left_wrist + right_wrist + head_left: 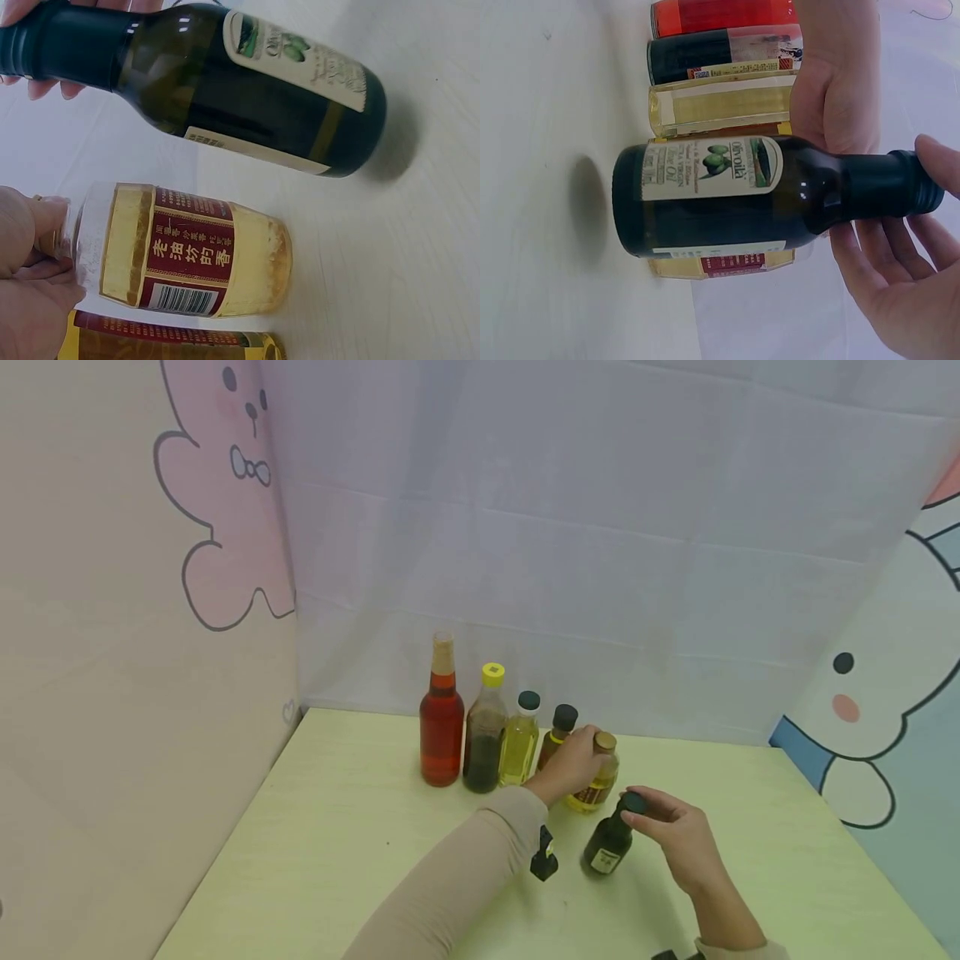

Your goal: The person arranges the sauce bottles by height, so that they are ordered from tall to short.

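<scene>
My right hand (pixel 681 837) holds a dark green olive oil bottle (pixel 609 842) by its capped neck, fingers and thumb around the top. This bottle leans slightly, and in the right wrist view its base stands apart from its shadow. With my left hand (pixel 572 765) I grip the neck of a clear bottle of yellow oil (pixel 191 251) with a red label and a gold cap (pixel 604 742). Just left of that hand stands a brown bottle (pixel 551 750) with a black cap, partly hidden by the hand.
Further left in the row stand a green-capped bottle of yellow oil (pixel 519 747), a yellow-capped bottle of dark liquid (pixel 483 752) and a tall red bottle (pixel 441 735). A pale curtain (pixel 570 568) hangs behind the light table (pixel 330 827). Printed side panels (pixel 135 710) flank it.
</scene>
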`<control>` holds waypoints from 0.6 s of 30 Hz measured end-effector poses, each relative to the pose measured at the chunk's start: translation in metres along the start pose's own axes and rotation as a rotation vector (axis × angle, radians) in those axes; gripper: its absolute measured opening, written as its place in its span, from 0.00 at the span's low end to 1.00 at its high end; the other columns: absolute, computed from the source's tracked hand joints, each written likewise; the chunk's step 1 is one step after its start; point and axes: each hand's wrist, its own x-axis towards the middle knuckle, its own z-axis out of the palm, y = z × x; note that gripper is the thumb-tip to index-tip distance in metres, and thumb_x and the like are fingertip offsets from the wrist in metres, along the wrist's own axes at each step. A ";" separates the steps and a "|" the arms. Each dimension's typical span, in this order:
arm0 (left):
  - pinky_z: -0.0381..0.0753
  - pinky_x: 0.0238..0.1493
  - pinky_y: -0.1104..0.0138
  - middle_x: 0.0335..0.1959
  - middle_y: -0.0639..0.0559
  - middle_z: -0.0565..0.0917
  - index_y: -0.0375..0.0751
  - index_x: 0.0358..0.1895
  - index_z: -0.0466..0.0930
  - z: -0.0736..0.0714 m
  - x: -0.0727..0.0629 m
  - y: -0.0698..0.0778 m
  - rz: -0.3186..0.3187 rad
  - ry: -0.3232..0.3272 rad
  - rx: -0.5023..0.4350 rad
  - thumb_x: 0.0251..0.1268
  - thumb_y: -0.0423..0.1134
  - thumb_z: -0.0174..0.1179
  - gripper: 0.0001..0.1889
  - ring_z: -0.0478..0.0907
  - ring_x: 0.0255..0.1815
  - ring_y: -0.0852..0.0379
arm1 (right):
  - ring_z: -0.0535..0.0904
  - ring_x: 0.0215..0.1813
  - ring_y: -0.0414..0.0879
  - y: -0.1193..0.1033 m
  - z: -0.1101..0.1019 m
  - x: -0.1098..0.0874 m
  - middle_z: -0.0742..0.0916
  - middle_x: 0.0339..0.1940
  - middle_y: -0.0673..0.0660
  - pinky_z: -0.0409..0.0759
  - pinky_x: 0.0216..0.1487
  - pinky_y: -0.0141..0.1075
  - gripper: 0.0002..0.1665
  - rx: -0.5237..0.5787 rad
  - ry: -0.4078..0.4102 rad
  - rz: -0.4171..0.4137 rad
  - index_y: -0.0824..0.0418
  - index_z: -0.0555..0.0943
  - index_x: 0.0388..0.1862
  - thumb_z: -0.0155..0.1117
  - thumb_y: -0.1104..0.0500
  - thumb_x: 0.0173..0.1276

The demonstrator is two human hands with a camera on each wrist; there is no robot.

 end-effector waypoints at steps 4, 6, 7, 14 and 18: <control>0.76 0.54 0.64 0.52 0.52 0.77 0.41 0.62 0.71 0.000 0.000 0.000 0.008 -0.004 -0.008 0.72 0.42 0.58 0.19 0.76 0.54 0.57 | 0.82 0.45 0.38 0.002 -0.003 0.006 0.87 0.41 0.45 0.79 0.47 0.28 0.17 0.004 0.030 0.012 0.61 0.85 0.49 0.71 0.68 0.61; 0.75 0.55 0.64 0.52 0.52 0.77 0.41 0.62 0.70 0.000 0.001 -0.001 0.012 -0.006 -0.004 0.72 0.42 0.58 0.20 0.76 0.54 0.57 | 0.82 0.45 0.37 0.003 -0.005 0.009 0.87 0.40 0.44 0.79 0.47 0.27 0.16 -0.003 0.041 0.017 0.57 0.85 0.48 0.71 0.68 0.61; 0.75 0.55 0.64 0.52 0.52 0.77 0.41 0.62 0.70 0.000 0.001 -0.001 0.015 -0.006 -0.001 0.72 0.42 0.58 0.20 0.76 0.55 0.57 | 0.82 0.45 0.37 0.004 -0.006 0.011 0.87 0.40 0.44 0.78 0.47 0.27 0.16 -0.004 0.046 0.020 0.56 0.85 0.48 0.71 0.67 0.61; 0.75 0.55 0.66 0.52 0.52 0.77 0.41 0.62 0.71 0.001 0.002 -0.003 0.026 -0.008 0.006 0.72 0.41 0.58 0.20 0.75 0.55 0.58 | 0.81 0.44 0.36 0.004 -0.010 0.021 0.86 0.39 0.42 0.77 0.47 0.25 0.18 -0.036 0.092 0.049 0.57 0.84 0.51 0.72 0.64 0.62; 0.75 0.55 0.66 0.52 0.53 0.77 0.41 0.62 0.71 0.002 0.002 -0.004 0.034 -0.007 0.007 0.72 0.42 0.58 0.19 0.76 0.55 0.58 | 0.80 0.44 0.34 0.002 -0.009 0.026 0.85 0.39 0.41 0.76 0.47 0.24 0.25 -0.090 0.141 0.092 0.65 0.80 0.58 0.73 0.61 0.62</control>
